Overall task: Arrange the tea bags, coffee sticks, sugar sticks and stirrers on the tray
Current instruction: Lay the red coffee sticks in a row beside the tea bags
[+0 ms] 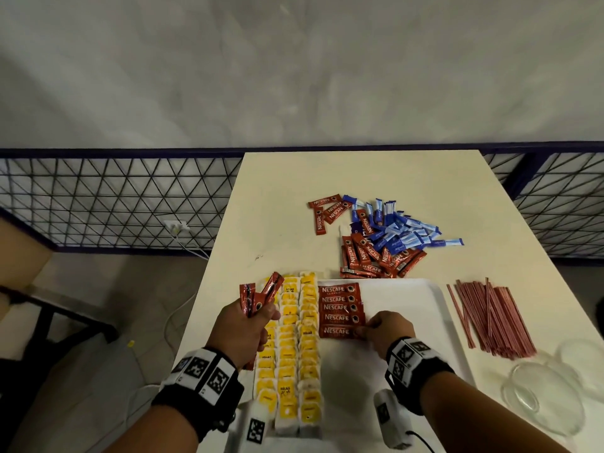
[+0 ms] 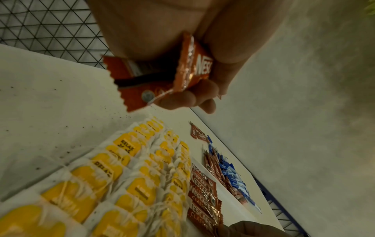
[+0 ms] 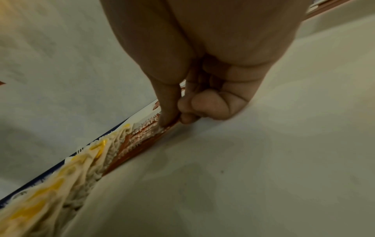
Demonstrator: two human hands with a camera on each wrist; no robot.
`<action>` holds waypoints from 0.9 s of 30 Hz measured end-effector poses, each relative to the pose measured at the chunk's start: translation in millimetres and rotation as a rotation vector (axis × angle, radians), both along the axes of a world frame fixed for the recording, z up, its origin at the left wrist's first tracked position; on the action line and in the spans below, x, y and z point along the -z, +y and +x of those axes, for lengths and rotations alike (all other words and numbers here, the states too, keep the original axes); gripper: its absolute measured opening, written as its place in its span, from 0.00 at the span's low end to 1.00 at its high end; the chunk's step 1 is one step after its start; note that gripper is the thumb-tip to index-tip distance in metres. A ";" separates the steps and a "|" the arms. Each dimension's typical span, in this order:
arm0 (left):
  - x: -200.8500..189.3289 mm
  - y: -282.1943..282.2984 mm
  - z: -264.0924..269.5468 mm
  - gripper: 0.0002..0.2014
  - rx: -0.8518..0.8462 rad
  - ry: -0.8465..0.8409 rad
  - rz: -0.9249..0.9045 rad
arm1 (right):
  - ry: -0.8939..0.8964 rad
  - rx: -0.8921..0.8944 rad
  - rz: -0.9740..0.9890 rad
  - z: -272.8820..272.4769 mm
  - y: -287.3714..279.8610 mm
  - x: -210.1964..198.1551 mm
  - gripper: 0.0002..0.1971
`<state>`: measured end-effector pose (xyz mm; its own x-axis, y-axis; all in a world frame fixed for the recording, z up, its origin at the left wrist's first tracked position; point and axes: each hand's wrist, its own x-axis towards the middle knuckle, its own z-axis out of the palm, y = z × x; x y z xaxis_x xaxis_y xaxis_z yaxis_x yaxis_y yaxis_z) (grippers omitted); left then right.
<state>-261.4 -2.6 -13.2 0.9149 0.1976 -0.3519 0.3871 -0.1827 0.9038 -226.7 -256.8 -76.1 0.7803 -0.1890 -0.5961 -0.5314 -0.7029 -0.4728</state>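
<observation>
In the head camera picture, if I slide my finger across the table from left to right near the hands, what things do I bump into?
left hand gripping coffee sticks → yellow tea bags → row of coffee sticks on the tray → right hand → bare white tray → stirrers → glass bowls

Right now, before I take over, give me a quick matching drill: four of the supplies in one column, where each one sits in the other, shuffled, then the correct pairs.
Things:
1. tea bags
2. sugar sticks
3. stirrers
4. coffee stick bundle

Places:
A. loose on the table, right of the tray
B. gripped in the left hand
C. lined up in rows on the tray's left part
D. piled on the table beyond the tray, mixed with coffee sticks

Pairs: 1-C, 2-D, 3-A, 4-B
</observation>
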 end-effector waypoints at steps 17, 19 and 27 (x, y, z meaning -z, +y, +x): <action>0.7 1.1 -0.8 0.04 -0.018 0.022 -0.041 | -0.037 -0.057 -0.102 4.9 4.2 -1.6 0.15; -0.5 0.1 -0.6 0.04 -0.006 0.025 -0.037 | -0.037 -0.072 -0.110 4.4 4.4 -2.2 0.16; -9.2 -0.2 -4.9 0.07 0.178 0.081 -0.165 | -0.332 -0.159 0.100 9.2 21.0 -49.5 0.17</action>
<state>-266.2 -2.9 -4.0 0.8977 -0.0297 -0.4397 0.4345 -0.1073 0.8943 -217.5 -235.9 -26.7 0.9489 -0.0035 -0.3154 -0.2257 -0.7060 -0.6713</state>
